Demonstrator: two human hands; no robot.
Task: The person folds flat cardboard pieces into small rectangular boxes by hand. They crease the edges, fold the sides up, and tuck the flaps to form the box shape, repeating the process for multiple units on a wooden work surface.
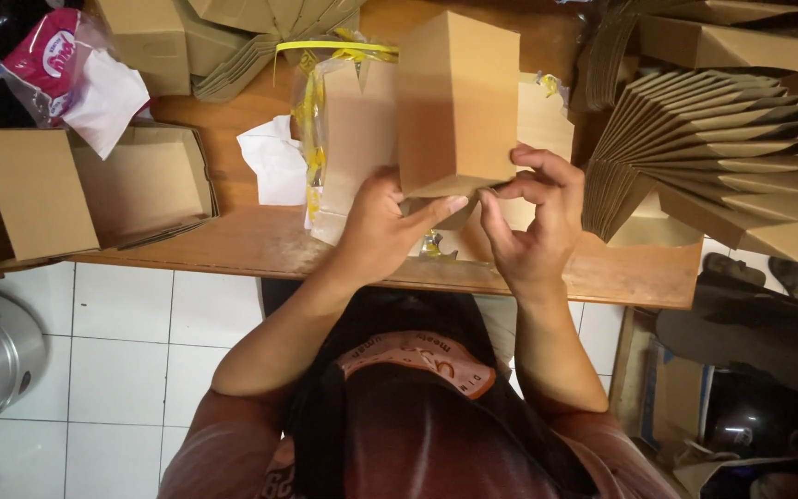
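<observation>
A plain brown cardboard box (457,97) stands on end over the wooden surface (260,242), just in front of the person, its lower end turned toward the camera. That end is where the work is: the small brown flaps at the bottom edge are being folded in. The left hand (382,229) grips the box's lower left corner, its thumb stretched along the bottom edge and pressing a flap. The right hand (533,217) pinches the lower right corner, fingers curled over the side wall and thumb tucked beneath. Both hands are closed on the box, neither slack.

By the look of it, the step in hand is closing the bottom of the box. The next move seems to call for holding the walls square while the last flap is pushed flat, since thin card buckles easily.

Just behind the box lies a clear plastic bag of flat box blanks (344,129), tied with a yellow strap. To the right, a fan of folded flat boxes (722,139) leans well apart. On the left sits an open shallow carton (136,185), with white paper (274,162) beside it.
</observation>
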